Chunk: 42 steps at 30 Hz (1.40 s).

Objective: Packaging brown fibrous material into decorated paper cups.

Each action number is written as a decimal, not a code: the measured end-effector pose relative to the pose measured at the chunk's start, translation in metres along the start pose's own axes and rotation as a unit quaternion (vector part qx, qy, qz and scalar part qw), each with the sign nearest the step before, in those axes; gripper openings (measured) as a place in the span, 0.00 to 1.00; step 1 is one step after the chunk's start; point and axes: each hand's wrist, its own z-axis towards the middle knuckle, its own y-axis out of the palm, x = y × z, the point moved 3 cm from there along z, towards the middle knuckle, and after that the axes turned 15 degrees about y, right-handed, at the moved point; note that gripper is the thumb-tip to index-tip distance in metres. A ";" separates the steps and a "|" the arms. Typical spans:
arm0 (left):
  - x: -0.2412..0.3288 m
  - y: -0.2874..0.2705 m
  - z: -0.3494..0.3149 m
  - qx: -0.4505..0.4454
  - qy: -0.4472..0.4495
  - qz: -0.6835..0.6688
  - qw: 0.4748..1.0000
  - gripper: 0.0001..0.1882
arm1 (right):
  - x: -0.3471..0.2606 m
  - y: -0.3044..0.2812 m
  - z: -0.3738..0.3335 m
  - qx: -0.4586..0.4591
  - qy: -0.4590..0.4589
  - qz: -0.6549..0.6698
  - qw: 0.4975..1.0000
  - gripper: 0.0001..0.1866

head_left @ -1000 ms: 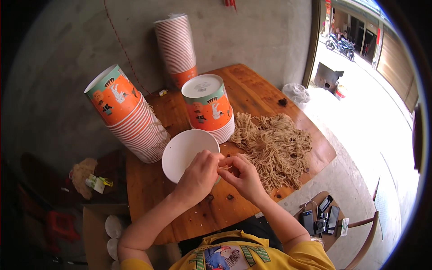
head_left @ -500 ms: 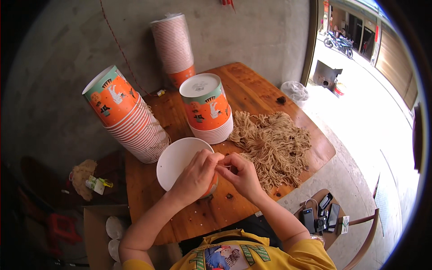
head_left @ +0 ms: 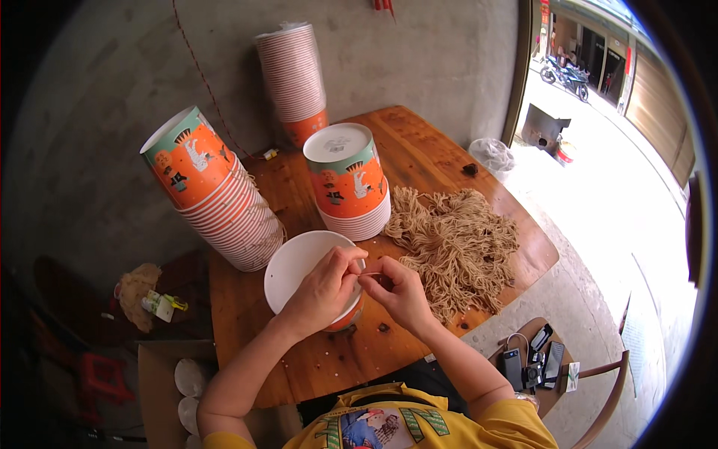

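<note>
A white-lined paper bucket, its outside orange, stands tilted with its open mouth toward me near the table's front. My left hand reaches across the mouth, fingers closed in a pinch at the right rim. Just beside it, my right hand is also pinched shut. A thin string runs between the fingertips of both hands; its ends are hidden. To the right lies a loose heap of tan strings. Behind the bucket, a short stack of upturned orange and green paper buckets stands on the wooden table.
A taller leaning bucket stack with strings hanging along it is at the left. A plastic-wrapped stack stands by the wall. A chair holding phones is at right; a cardboard box sits at lower left.
The left hand's upper fingers have lifted and opened slightly from the right hand's fingertips. Both hands stay at the bucket's right rim. The whole view has shifted a little.
</note>
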 end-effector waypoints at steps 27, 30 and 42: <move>0.009 0.008 -0.001 0.073 -0.112 0.029 0.991 0.07 | -0.010 -0.005 -0.010 0.067 -0.147 -0.131 0.978 0.05; -0.001 0.012 -0.008 0.094 -0.141 -0.034 0.985 0.07 | -0.011 -0.005 -0.012 0.064 -0.146 -0.143 0.977 0.06; -0.010 0.015 -0.009 0.093 -0.171 -0.172 0.966 0.14 | 0.004 -0.004 -0.010 0.024 -0.008 -0.011 1.000 0.06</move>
